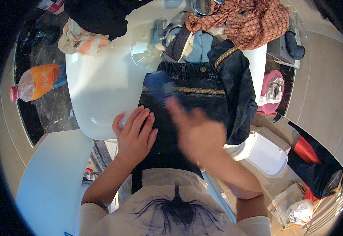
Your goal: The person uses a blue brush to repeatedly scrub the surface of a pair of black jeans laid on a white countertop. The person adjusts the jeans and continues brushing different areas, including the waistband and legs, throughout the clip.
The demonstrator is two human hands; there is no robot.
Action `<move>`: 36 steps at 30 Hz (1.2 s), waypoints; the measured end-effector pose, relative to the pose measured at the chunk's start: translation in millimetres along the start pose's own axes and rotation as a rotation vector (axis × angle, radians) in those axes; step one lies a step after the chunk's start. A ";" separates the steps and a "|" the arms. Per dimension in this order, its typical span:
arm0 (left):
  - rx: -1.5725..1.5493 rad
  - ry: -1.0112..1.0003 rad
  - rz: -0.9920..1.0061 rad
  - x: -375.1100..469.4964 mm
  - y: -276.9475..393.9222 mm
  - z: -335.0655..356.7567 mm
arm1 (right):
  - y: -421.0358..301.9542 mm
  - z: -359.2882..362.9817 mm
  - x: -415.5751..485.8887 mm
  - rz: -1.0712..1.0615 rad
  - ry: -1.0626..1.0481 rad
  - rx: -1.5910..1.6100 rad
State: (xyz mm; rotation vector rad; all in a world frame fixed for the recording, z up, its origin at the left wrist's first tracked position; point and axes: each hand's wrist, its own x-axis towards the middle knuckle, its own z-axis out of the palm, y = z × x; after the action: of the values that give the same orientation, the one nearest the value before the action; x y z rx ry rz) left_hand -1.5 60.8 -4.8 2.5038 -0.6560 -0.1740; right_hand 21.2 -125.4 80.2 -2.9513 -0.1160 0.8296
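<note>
A dark denim garment with a braided gold trim, a gathered waistband and a metal button lies spread over the front of a white washbasin. My left hand rests on its left edge, palm down with fingers apart, holding nothing. Over the denim my right hand grips a blue brush; both are motion-blurred, so the brush's exact shape is unclear. Behind the waistband, blue, grey and cream cloths lie partly in soapy water in the basin.
A salmon patterned cloth is heaped at the back right near the faucet. Black fabric and a pale cloth hang over the back left rim. An orange-labelled bottle lies left; a pink bowl and toilet are right.
</note>
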 end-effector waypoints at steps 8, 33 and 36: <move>-0.012 -0.017 -0.039 0.2 3.3 -5.2 | 55.7 0.9 9.2 0.297 -0.080 -0.149; 0.037 -0.039 0.016 4.8 0.7 -5.5 | 23.0 -2.9 -29.0 0.123 0.003 -0.117; 0.057 -0.042 0.019 2.8 -0.4 -4.9 | 20.5 8.2 -28.9 0.057 -0.063 -0.077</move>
State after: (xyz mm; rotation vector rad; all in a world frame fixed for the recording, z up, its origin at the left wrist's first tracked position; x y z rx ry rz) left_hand 2.4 62.0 -0.9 2.5534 -0.7114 -0.2037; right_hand -6.6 -148.0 86.3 -3.0135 -0.0697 0.9466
